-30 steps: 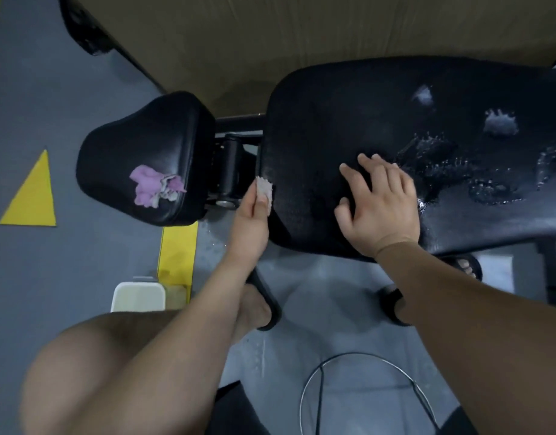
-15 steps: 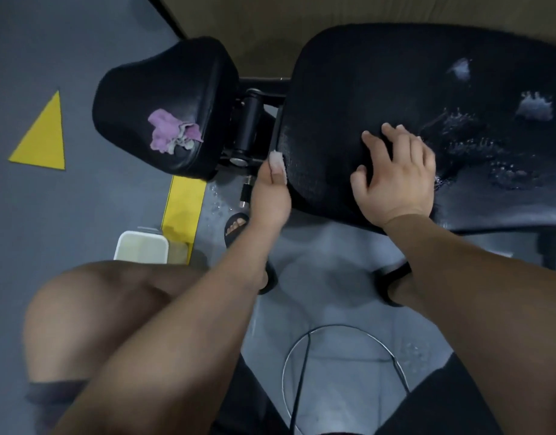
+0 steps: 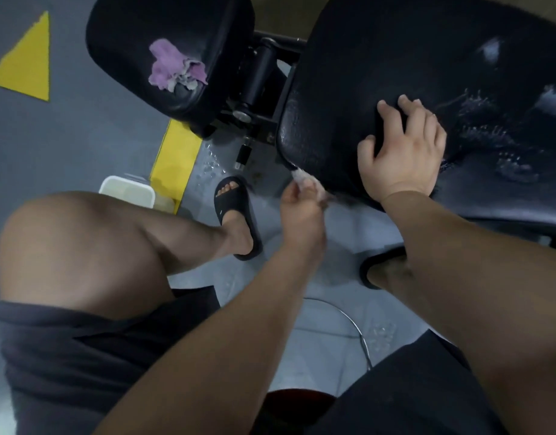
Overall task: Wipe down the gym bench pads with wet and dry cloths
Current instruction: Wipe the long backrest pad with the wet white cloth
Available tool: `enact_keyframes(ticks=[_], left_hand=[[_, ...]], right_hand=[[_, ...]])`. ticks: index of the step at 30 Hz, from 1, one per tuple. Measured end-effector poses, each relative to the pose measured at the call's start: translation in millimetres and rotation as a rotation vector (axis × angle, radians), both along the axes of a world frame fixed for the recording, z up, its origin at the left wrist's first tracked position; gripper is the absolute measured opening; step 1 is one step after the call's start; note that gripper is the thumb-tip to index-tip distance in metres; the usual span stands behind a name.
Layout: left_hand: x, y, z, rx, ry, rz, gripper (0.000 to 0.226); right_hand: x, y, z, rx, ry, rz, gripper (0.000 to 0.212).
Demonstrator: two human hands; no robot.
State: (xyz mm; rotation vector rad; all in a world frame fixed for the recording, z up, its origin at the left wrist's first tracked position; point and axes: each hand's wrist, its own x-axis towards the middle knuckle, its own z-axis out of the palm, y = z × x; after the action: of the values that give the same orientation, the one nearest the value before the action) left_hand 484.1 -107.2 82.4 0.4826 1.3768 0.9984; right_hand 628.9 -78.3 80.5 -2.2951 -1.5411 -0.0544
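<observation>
Currently the left hand [image 3: 301, 211] is making a tight grip, thumb and curled fingers clamped together on a small pale cloth [image 3: 303, 178], and is holding that cloth against the near lower edge of the large pad [image 3: 380, 58], close to its left corner. The hand is blurred, so how each finger lies cannot be told. Just to the right, the right hand [image 3: 405, 155] is lying flat on top of the same pad, its grip apart, fingers spread and straight, palm pressing on the black surface. Beyond its fingertips, wet streaks [image 3: 483, 127] are shining across the pad's right part. To the left, past a black hinge bracket [image 3: 257, 80], the small pad [image 3: 138, 36] is sitting apart from the large one, and a crumpled purple cloth [image 3: 173, 67] is lying on top of it. Below, the person is bending both knees, with a black sandal [image 3: 235, 211] on the left foot planted on the grey floor [image 3: 66, 136]. Water drops [image 3: 212, 164] are lying on the floor beside a yellow strip [image 3: 176, 152], a white container [image 3: 129, 189] is standing near the left knee, and a yellow triangle [image 3: 25, 64] is marking the floor at far left.
</observation>
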Motion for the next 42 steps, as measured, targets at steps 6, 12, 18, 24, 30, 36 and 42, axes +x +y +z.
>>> enact_keyframes(ticks=[6, 12, 18, 24, 30, 36, 42], left_hand=[[-13, 29, 15, -0.176, 0.152, 0.237, 0.031], [7, 16, 30, -0.202, 0.094, 0.289, 0.018], [8, 21, 43, -0.23, 0.167, 0.217, 0.034], [56, -33, 30, -0.307, 0.007, 0.043, 0.018], [23, -9, 25, -0.187, -0.124, 0.173, 0.011], [20, 7, 22, -0.146, -0.029, 0.316, 0.017], [41, -22, 26, -0.204, -0.175, 0.2, 0.022]], right_hand=[[0, 0, -1, 0.007, 0.009, -0.009, 0.055], [1, 1, -3, 0.007, 0.013, -0.01, 0.055], [1, 1, -3, 0.027, 0.003, -0.01, 0.055], [2, 2, -4, 0.027, -0.003, -0.01, 0.055], [2, 2, -5, 0.024, -0.008, -0.013, 0.055], [0, 3, -5, 0.021, -0.018, -0.011, 0.055], [0, 2, -5, 0.016, -0.004, -0.012, 0.054]])
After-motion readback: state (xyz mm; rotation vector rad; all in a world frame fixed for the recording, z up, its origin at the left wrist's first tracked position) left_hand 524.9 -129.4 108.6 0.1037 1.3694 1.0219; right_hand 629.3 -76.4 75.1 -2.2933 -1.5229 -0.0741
